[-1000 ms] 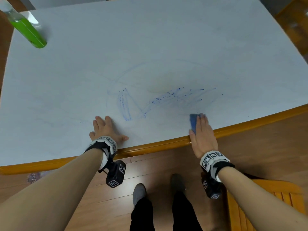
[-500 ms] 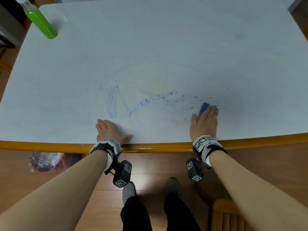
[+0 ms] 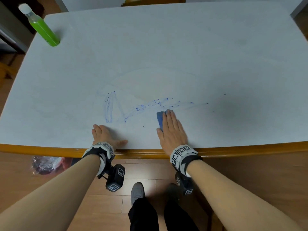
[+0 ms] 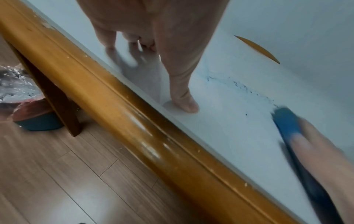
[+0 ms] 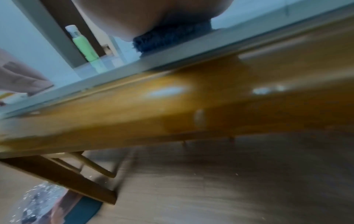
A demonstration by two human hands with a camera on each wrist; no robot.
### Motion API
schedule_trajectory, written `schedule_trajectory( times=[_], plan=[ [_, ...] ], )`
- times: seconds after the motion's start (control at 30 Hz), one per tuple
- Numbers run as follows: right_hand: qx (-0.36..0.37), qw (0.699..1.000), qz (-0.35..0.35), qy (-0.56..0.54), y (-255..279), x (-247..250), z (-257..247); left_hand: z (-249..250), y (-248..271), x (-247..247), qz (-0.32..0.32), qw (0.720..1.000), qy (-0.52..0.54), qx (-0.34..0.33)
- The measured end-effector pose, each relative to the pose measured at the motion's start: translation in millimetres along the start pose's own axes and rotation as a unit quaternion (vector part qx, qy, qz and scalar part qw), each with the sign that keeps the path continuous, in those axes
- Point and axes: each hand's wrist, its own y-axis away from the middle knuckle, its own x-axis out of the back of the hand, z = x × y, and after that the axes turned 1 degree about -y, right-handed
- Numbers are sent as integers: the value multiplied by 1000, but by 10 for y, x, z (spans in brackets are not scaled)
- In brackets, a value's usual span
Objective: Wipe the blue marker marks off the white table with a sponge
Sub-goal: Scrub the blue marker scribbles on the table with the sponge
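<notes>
Faint blue marker marks [image 3: 146, 105] run across the near middle of the white table [image 3: 183, 47], with a denser scribble [image 3: 108, 109] at their left end. My right hand [image 3: 170, 127] lies flat with straight fingers on a blue sponge [image 3: 160, 120] and presses it to the table just under the middle of the marks. The sponge's left edge shows beside my fingers. My left hand [image 3: 104, 134] rests flat on the table near the front edge, below the scribble. The left wrist view shows the sponge [image 4: 286, 121] blurred beside speckled marks [image 4: 241, 87].
A bottle of green liquid [image 3: 43, 29] stands at the table's far left corner. An orange wooden rim [image 3: 50, 150] borders the front edge. A plastic bag [image 3: 45, 164] lies on the wood floor under the table at left. My feet [image 3: 137, 192] stand below.
My right hand slid the sponge from the front edge up to the right end of the marks, then left along them. The left hand stayed put.
</notes>
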Motion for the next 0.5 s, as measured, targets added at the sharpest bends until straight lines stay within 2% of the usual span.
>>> schedule_trajectory(
  times=[0.13, 0.23, 0.37, 0.5],
  plan=[
    [-84, 996, 22, -13, 403, 139, 643, 277, 171, 38, -15, 996, -59, 69],
    [-167, 985, 43, -30, 627, 182, 1020, 536, 307, -85, -40, 992, -94, 77],
    [-270, 959, 77, -29, 828, 283, 1534, 909, 426, -236, -33, 989, -121, 83],
    [-282, 956, 83, -18, 773, 391, 1840, 1026, 407, -268, -22, 988, -119, 100]
  ],
)
